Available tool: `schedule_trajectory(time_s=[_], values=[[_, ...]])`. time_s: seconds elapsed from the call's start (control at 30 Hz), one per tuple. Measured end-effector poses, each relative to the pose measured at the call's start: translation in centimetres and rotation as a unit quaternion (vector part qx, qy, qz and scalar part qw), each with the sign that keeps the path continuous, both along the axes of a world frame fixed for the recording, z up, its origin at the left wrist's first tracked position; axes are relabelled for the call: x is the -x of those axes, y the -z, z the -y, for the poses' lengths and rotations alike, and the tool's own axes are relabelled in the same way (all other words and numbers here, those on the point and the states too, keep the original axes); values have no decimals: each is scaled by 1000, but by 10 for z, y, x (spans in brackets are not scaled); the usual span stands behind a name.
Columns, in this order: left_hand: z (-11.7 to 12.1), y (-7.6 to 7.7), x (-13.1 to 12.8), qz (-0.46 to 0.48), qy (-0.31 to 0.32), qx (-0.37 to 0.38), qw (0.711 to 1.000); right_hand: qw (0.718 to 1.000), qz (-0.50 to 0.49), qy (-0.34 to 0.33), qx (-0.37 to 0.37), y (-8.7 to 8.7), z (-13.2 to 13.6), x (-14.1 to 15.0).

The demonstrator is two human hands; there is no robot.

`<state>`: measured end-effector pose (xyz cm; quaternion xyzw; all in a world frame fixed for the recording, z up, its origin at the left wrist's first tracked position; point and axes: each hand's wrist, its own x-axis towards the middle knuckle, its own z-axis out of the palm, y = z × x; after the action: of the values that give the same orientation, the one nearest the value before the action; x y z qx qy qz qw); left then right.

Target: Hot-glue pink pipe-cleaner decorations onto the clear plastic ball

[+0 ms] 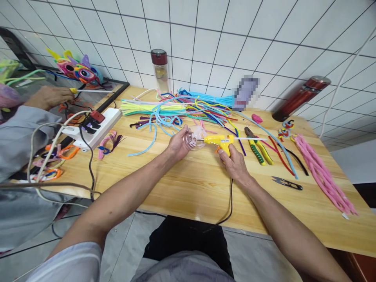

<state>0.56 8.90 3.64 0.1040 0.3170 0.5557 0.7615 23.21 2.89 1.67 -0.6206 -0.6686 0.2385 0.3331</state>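
Note:
My right hand (235, 162) is wrapped round the handle of a yellow glue gun (216, 140), with a long white glue stick (249, 138) poking out of its back. The gun's metal nozzle points left, right at a clear round plastic piece (194, 141) with something pale inside it. My left hand (179, 144) grips that clear piece from its left side. Whether the nozzle touches it, I cannot tell. Behind both hands lies a heap of coloured pipe cleaners (158, 107). Beside the gun, on the right, are pliers (255, 145) with green and yellow handles.
A white power strip (100, 125) with cables sits at left, near a co-worker's hand (51, 98) holding another glue gun. Thread snips (288, 183) and pink pipe cleaners (320, 172) lie at right. A glass bottle (161, 74) and a leaning red flask (302, 98) stand behind.

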Motion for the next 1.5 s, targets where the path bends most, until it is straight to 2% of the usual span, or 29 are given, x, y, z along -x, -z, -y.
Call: schedule_trajectory(time_s=[0.13, 0.23, 0.43, 0.63, 0.87, 1.0, 1.13, 1.33, 1.5], values=[[-2, 2, 1, 9, -9, 0, 1000, 1000, -21, -2, 6, -2, 1, 1], [-2, 2, 1, 17, 6, -5, 1000, 999, -37, -3, 5, -4, 2, 2], [-2, 2, 2, 8, -8, -3, 1000, 1000, -13, -4, 28, -4, 1, 1], [-2, 4, 2, 1, 22, -14, 1000, 997, -62, -4, 34, -3, 0, -2], [-2, 1, 3, -10, 1, -1, 1000, 999, -40, -10, 29, -6, 0, 0], [-1, 1, 1, -10, 15, -7, 1000, 999, -27, -22, 20, -6, 0, 1], [-1, 0, 2, -12, -1, -10, 1000, 999, 31, -7, 5, -6, 0, 0], [-1, -2, 1, -12, -9, -6, 1000, 1000, 8, -8, -1, -9, 0, 3], [-1, -2, 1, -10, -13, -2, 1000, 998, 56, 9, -3, -9, 0, 2]])
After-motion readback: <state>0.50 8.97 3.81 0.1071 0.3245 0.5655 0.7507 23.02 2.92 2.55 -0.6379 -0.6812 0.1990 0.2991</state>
